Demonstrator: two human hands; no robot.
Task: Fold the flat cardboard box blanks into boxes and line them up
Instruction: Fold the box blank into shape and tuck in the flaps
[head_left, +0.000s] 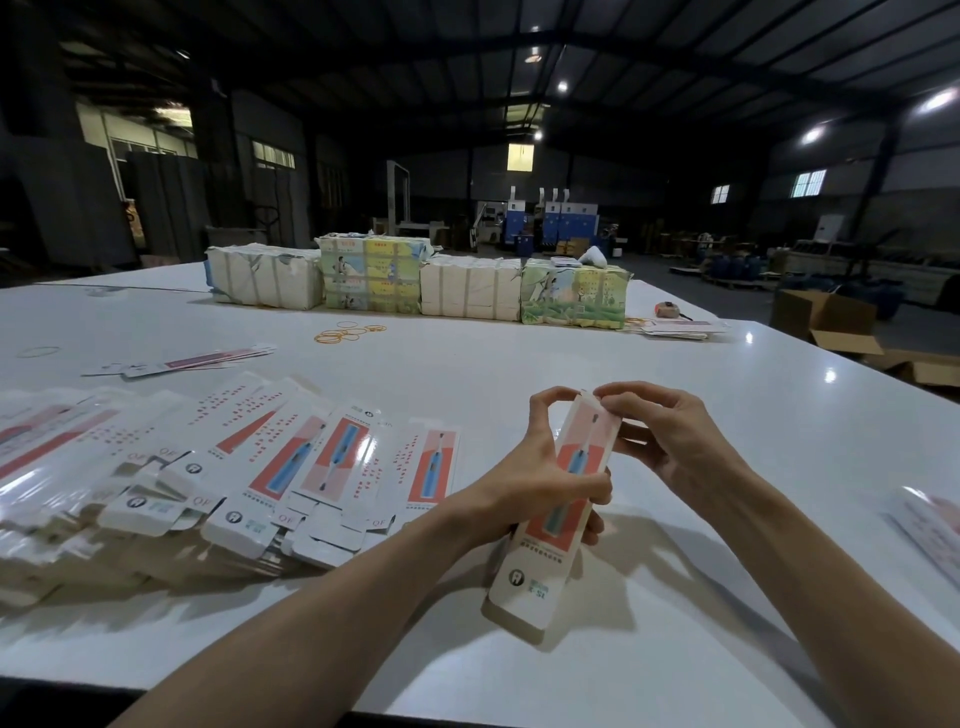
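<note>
**Surroundings: off-task items**

White glossy counter (571, 364). Far side: four wrapped bundles (415, 283) in a touching row, two plain white and two with printed pictures. Loose yellow rubber bands (350, 332) lie just in front. Floor, right: open brown carton (826, 317). Background: blue machines (540, 221), ceiling lamps (562, 86) lit.
</note>
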